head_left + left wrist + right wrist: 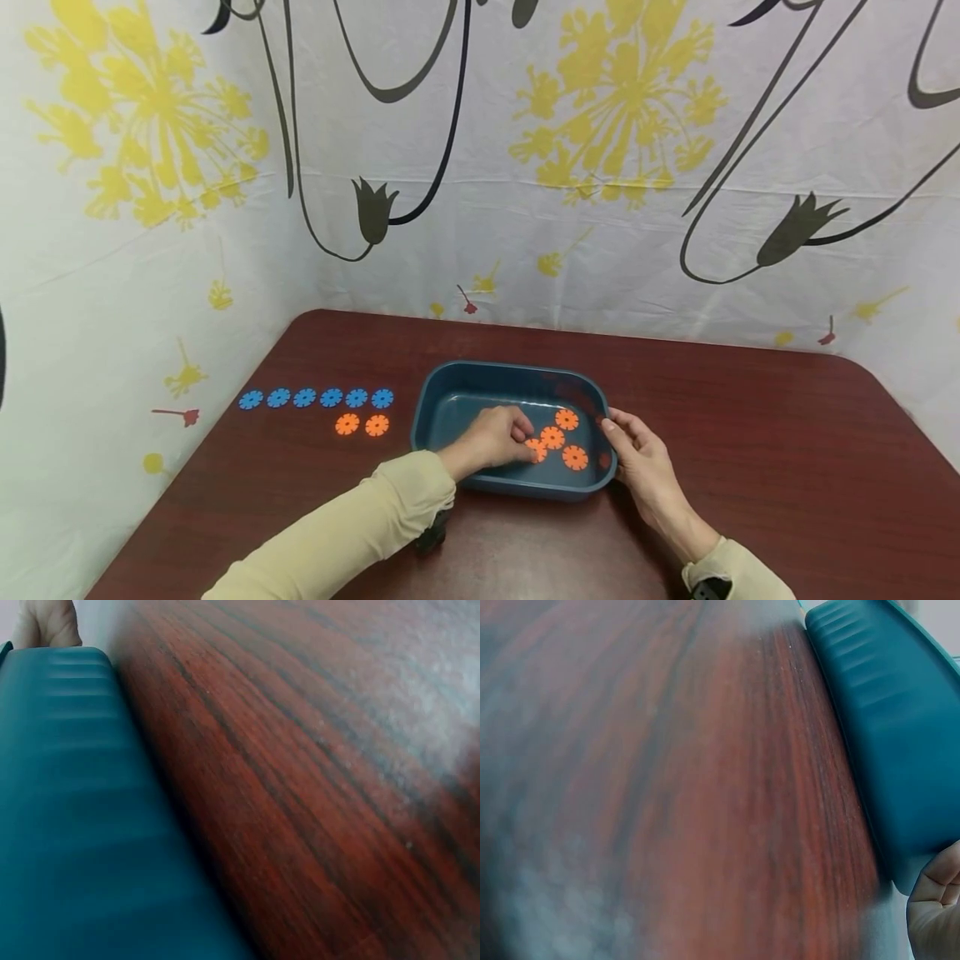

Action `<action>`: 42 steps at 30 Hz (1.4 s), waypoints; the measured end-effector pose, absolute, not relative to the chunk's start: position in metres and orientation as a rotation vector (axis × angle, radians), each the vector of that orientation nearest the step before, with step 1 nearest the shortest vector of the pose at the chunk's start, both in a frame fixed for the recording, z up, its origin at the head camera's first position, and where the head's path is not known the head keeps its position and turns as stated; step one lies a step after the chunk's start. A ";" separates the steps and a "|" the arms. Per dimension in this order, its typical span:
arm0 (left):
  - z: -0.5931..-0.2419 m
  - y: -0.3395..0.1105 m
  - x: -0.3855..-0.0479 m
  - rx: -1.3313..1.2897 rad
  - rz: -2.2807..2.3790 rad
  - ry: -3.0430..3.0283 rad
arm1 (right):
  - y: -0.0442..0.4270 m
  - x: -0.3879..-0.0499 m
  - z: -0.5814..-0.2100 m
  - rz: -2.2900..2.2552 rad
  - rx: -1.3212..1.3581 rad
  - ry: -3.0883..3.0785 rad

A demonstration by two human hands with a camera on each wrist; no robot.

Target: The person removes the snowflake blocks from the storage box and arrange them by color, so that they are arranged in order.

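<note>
A dark teal plastic basin (517,487) stands on the table, its ribbed outer side (82,787) filling the left of the left wrist view. My left hand (491,437) reaches into it over the near rim, thumb and fingers bent around an orange notched disc (536,450) that they partly cover. Beside that disc, more orange notched discs (574,457) lie on the basin's floor. My right hand (647,462) grips the basin's right rim, thumb on top; in the right wrist view this hand (936,911) shows at the lower right corner.
Left of the basin, a row of several blue notched discs (304,397) lies on the reddish-brown wooden table (750,417). Two orange discs (362,425) lie just below the row's right end. A patterned white cloth (480,150) hangs behind the table and along its left side.
</note>
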State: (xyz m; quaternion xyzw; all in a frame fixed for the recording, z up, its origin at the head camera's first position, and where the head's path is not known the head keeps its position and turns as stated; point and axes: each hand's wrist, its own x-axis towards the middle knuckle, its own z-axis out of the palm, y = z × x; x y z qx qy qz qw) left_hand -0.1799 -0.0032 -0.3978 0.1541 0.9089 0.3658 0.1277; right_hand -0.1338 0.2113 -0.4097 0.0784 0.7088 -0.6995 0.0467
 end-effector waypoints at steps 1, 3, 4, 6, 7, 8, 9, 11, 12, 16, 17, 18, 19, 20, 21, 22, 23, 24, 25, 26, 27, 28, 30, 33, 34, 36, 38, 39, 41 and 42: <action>-0.398 -0.003 -0.180 0.455 1.059 2.648 | 0.211 -0.134 -0.410 -2.134 0.240 2.165; -0.398 -0.002 -0.180 0.466 1.045 2.655 | 0.212 -0.134 -0.410 -2.133 0.241 2.167; -0.398 -0.002 -0.180 0.473 1.036 2.659 | 0.212 -0.134 -0.410 -2.133 0.242 2.167; -0.398 -0.002 -0.180 0.486 1.022 2.664 | 0.212 -0.134 -0.410 -2.134 0.243 2.168; -0.398 -0.001 -0.180 0.493 1.014 2.669 | 0.212 -0.134 -0.409 -2.134 0.244 2.169; -0.398 -0.001 -0.180 0.500 1.003 2.674 | 0.212 -0.135 -0.409 -2.133 0.245 2.169; -0.397 -0.001 -0.180 0.506 0.997 2.678 | 0.211 -0.135 -0.409 -2.133 0.246 2.168; -0.397 -0.002 -0.179 0.524 0.986 2.688 | 0.211 -0.135 -0.409 -2.135 0.244 2.165; -0.396 -0.002 -0.178 0.529 0.983 2.691 | 0.211 -0.135 -0.409 -2.137 0.243 2.163; -0.395 -0.002 -0.177 0.552 0.957 2.715 | 0.210 -0.135 -0.409 -2.143 0.240 2.158; -0.395 -0.002 -0.177 0.554 0.952 2.720 | 0.210 -0.135 -0.409 -2.144 0.242 2.158; -0.395 -0.002 -0.176 0.555 0.947 2.724 | 0.210 -0.135 -0.409 -2.145 0.244 2.158; -0.395 -0.002 -0.176 0.554 0.943 2.727 | 0.210 -0.135 -0.409 -2.144 0.247 2.158; -0.395 -0.002 -0.176 0.552 0.938 2.730 | 0.210 -0.135 -0.409 -2.143 0.250 2.158; -0.395 -0.002 -0.176 0.549 0.938 2.730 | 0.210 -0.135 -0.409 -2.142 0.252 2.158; -0.396 -0.002 -0.176 0.546 0.938 2.731 | 0.210 -0.135 -0.409 -2.142 0.253 2.158; -0.396 -0.002 -0.176 0.542 0.937 2.732 | 0.210 -0.135 -0.409 -2.142 0.255 2.157; -0.396 -0.002 -0.175 0.541 0.936 2.733 | 0.210 -0.135 -0.409 -2.141 0.257 2.157; -0.396 -0.001 -0.175 0.537 0.934 2.734 | 0.210 -0.135 -0.409 -2.140 0.260 2.158; -0.396 -0.001 -0.175 0.542 0.931 2.738 | 0.210 -0.135 -0.409 -2.139 0.263 2.158; -0.396 -0.001 -0.175 0.545 0.930 2.740 | 0.210 -0.135 -0.409 -2.138 0.268 2.159; -0.396 -0.001 -0.174 0.551 0.928 2.742 | 0.210 -0.135 -0.409 -2.136 0.273 2.160; -0.396 0.000 -0.174 0.565 0.922 2.745 | 0.210 -0.135 -0.409 -2.130 0.282 2.165; -0.395 0.000 -0.174 0.588 0.914 2.752 | 0.209 -0.135 -0.409 -2.122 0.290 2.172; -0.394 0.000 -0.173 0.594 0.906 2.756 | 0.209 -0.135 -0.409 -2.121 0.291 2.175; -0.394 0.001 -0.174 0.605 0.890 2.764 | 0.209 -0.135 -0.409 -2.119 0.291 2.177; -0.394 0.001 -0.174 0.607 0.876 2.767 | 0.210 -0.135 -0.409 -2.121 0.291 2.174; -0.394 0.002 -0.174 0.605 0.870 2.767 | 0.210 -0.135 -0.409 -2.122 0.291 2.172; -0.395 0.002 -0.174 0.605 0.867 2.765 | 0.210 -0.135 -0.409 -2.125 0.292 2.170; -0.394 0.002 -0.174 0.605 0.867 2.765 | 0.210 -0.135 -0.410 -2.125 0.292 2.169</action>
